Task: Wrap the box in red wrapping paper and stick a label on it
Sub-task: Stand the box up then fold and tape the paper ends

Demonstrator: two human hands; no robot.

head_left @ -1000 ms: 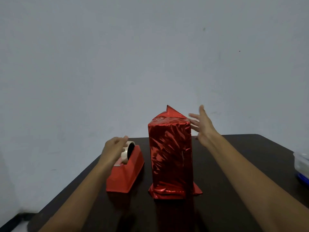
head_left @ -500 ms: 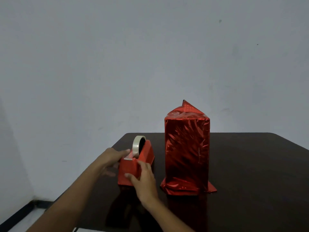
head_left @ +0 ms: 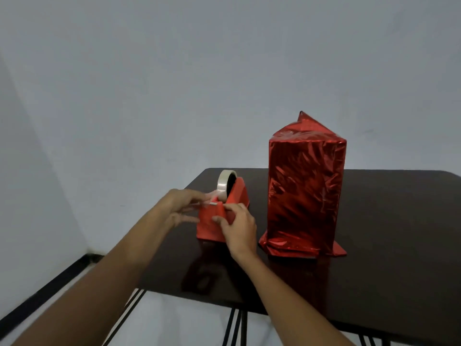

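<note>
- Box (head_left: 305, 193) stands upright on the table (head_left: 399, 233), right of centre. Red paper covers all sides in view, so the main wrap looks done.
- Ends not finished: top flap (head_left: 304, 122) sticks up as a point, and bottom flaps (head_left: 335, 249) splay out on the table. Neither looks taped down.
- Current step, prob: getting tape for those flaps.
- Tape dispenser (head_left: 212, 222) sits just left of the box, not touching it, with the roll (head_left: 223, 183) on top.
- Right hand (head_left: 239, 227) grips the dispenser front, fingers curled over it, steadying it.
- Left hand (head_left: 180, 208) pinches the tape end (head_left: 210, 196) near the cutter. Slight blur, so the exact finger hold is approx.
- Left to do: tear a strip, tape top and bottom flaps, then the label. No label in view anywhere.
- Est. past halfway, with closing and labelling open.
</note>
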